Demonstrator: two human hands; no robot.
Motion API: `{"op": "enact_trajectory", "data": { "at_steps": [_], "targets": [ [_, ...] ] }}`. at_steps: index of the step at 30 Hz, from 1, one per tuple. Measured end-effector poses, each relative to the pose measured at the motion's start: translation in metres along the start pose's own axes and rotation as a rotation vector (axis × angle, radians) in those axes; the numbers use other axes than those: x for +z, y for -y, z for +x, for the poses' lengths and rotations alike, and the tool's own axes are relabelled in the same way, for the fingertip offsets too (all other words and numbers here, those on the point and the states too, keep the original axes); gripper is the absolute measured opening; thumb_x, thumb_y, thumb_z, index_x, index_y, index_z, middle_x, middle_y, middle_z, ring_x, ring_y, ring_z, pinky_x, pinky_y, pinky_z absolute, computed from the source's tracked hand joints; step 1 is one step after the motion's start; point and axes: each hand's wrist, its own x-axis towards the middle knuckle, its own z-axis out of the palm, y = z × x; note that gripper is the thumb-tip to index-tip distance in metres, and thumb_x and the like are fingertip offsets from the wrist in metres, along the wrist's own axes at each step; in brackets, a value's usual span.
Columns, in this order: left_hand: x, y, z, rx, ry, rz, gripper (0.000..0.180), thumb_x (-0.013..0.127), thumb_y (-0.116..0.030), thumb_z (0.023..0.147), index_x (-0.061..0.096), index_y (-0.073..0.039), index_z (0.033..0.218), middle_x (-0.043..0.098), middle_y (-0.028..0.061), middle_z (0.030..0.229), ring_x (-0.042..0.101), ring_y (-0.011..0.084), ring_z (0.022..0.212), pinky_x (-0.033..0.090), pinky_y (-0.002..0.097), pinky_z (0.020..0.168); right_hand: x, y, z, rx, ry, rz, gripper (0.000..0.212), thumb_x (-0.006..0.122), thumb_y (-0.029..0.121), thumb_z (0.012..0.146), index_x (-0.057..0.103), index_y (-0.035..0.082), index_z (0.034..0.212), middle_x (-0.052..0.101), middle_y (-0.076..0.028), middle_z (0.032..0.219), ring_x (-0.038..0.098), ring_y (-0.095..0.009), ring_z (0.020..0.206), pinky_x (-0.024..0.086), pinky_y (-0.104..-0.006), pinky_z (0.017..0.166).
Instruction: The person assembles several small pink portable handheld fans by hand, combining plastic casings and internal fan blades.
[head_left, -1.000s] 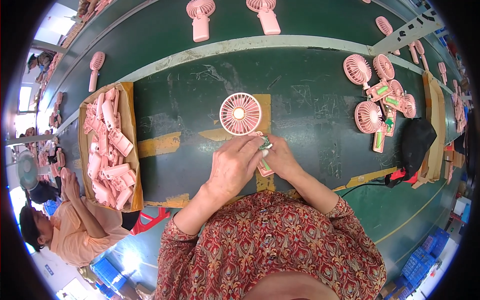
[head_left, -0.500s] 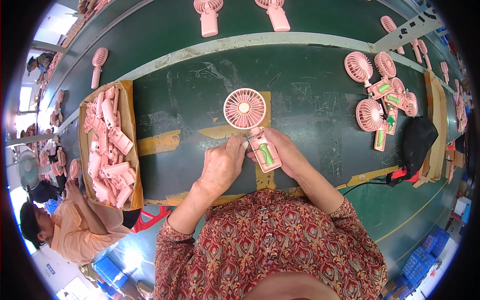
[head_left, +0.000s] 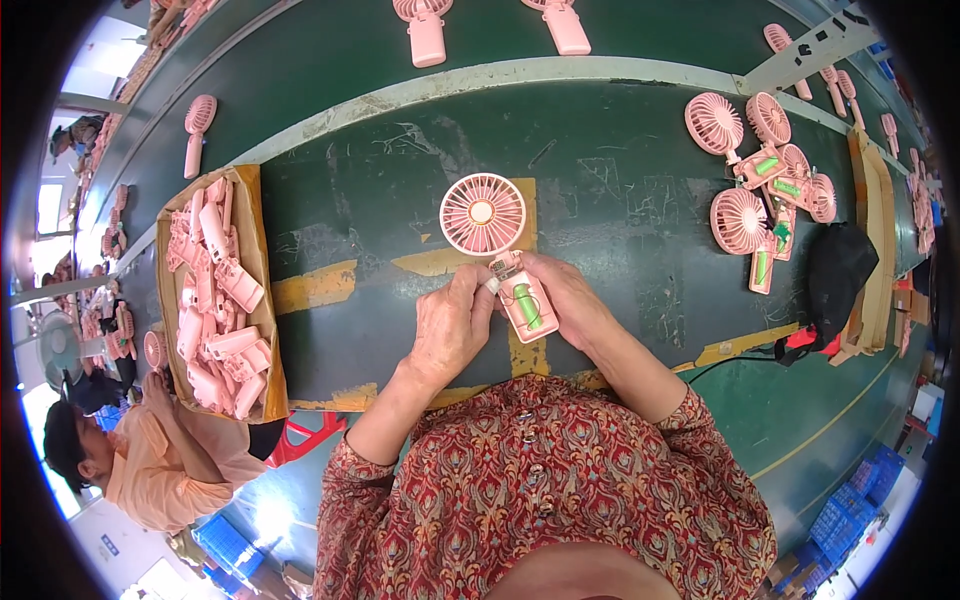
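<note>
A pink handheld fan [head_left: 483,213] is held over the table in front of me, its round grille pointing away. Its handle [head_left: 528,312] has no cover on this side, so a green cylindrical battery [head_left: 526,304], thin wires and a small circuit board [head_left: 501,266] show. My right hand [head_left: 572,298] is closed round the handle's right side, with the thumb near the board. At the handle's upper left, my left hand [head_left: 447,318] pinches a small whitish piece [head_left: 491,285] close to the board. The left fingertips partly cover that piece, and I cannot make out its kind.
On the left, a cardboard box [head_left: 270,345] holds pink casing parts [head_left: 240,285]. Several opened fans [head_left: 738,222] lie in a pile at right, beside a black bag [head_left: 838,275]. Finished-looking fans [head_left: 427,38] lie beyond the pale rail [head_left: 430,98]. A co-worker [head_left: 165,450] sits at left.
The fan and both hands have shifted slightly left. The handle is turned a little, with more of the circuit board visible. Both hands keep their hold.
</note>
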Motion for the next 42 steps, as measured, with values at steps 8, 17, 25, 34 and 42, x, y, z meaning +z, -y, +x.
{"op": "enact_trajectory", "data": {
  "at_steps": [8, 17, 25, 34, 42],
  "targets": [
    [0.004, 0.002, -0.001, 0.014, -0.024, 0.031, 0.007, 0.056, -0.002, 0.086, 0.050, -0.002, 0.089, 0.063, 0.0105, 0.066, 0.063, 0.0246, 0.058, 0.048, 0.0323, 0.053, -0.001, 0.000, -0.003, -0.003, 0.006, -0.008, 0.032, 0.046, 0.025, 0.093, 0.054, -0.002, 0.109, 0.062, -0.010, 0.093, 0.062, -0.015, 0.079, 0.052, -0.0261, 0.069],
    [0.006, 0.003, -0.003, 0.043, -0.021, 0.144, 0.008, 0.057, -0.004, 0.084, 0.051, -0.004, 0.090, 0.061, 0.0118, 0.067, 0.061, 0.0312, 0.059, 0.047, 0.0373, 0.051, -0.005, -0.007, -0.003, -0.023, 0.012, -0.041, 0.031, 0.044, 0.022, 0.096, 0.053, -0.003, 0.110, 0.062, -0.008, 0.094, 0.061, -0.012, 0.080, 0.050, -0.0238, 0.069],
    [0.000, -0.006, 0.000, 0.104, -0.032, 0.234, 0.016, 0.058, -0.002, 0.080, 0.053, -0.005, 0.095, 0.062, 0.0135, 0.081, 0.061, 0.0323, 0.067, 0.049, 0.0402, 0.055, -0.004, -0.005, -0.004, -0.050, 0.076, -0.141, 0.032, 0.041, 0.024, 0.098, 0.053, -0.001, 0.113, 0.061, -0.006, 0.093, 0.059, -0.010, 0.079, 0.049, -0.0221, 0.068],
    [0.001, -0.004, -0.002, 0.356, -0.026, 0.332, 0.042, 0.058, 0.001, 0.070, 0.055, 0.001, 0.112, 0.058, 0.0115, 0.096, 0.062, 0.0272, 0.077, 0.053, 0.0347, 0.066, -0.007, -0.002, -0.006, -0.039, 0.131, -0.128, 0.029, 0.045, 0.018, 0.096, 0.050, -0.002, 0.118, 0.059, -0.004, 0.101, 0.057, -0.008, 0.087, 0.048, -0.0221, 0.074],
    [0.002, -0.006, -0.005, 0.385, 0.043, 0.423, 0.044, 0.058, -0.004, 0.066, 0.054, 0.006, 0.109, 0.054, 0.0140, 0.096, 0.060, 0.0264, 0.078, 0.052, 0.0346, 0.066, -0.006, -0.003, -0.009, -0.105, 0.198, -0.301, 0.030, 0.045, 0.004, 0.092, 0.048, 0.000, 0.122, 0.058, -0.001, 0.101, 0.054, -0.006, 0.087, 0.046, -0.0222, 0.075]
  ]
}}
